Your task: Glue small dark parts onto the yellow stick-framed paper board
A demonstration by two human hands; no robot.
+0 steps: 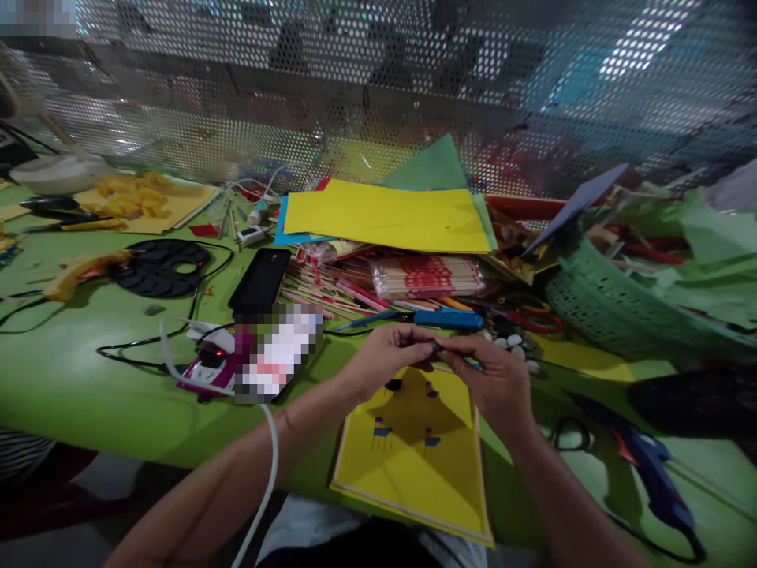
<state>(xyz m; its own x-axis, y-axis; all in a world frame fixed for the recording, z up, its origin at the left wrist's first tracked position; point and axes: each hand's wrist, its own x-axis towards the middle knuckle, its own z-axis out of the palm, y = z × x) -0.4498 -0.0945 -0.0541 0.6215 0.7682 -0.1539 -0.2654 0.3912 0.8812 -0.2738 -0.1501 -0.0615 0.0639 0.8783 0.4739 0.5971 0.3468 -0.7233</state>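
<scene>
My left hand [393, 359] and my right hand [494, 375] meet above the far edge of a yellow card [414, 489] with a pale border. Between their fingertips is a small dark piece [436, 345], pinched from both sides; its kind is too small to make out. Several small dark blue figures with thin orange legs, one of them a blue figure [382, 431], are on the card below my hands. Just beyond my fingers lies a blue utility knife [448, 318]. Small pale pebbles [513, 342] sit beside my right hand.
A blue glue gun [656, 473] lies at right, below a green basket [627, 300] of paper scraps. Wrapped sticks [429, 276] and yellow sheets [384, 214] are behind. A power strip [213, 367], lit phone [281, 355], dark phone [260, 280] and yellow glue gun [86, 274] stand left.
</scene>
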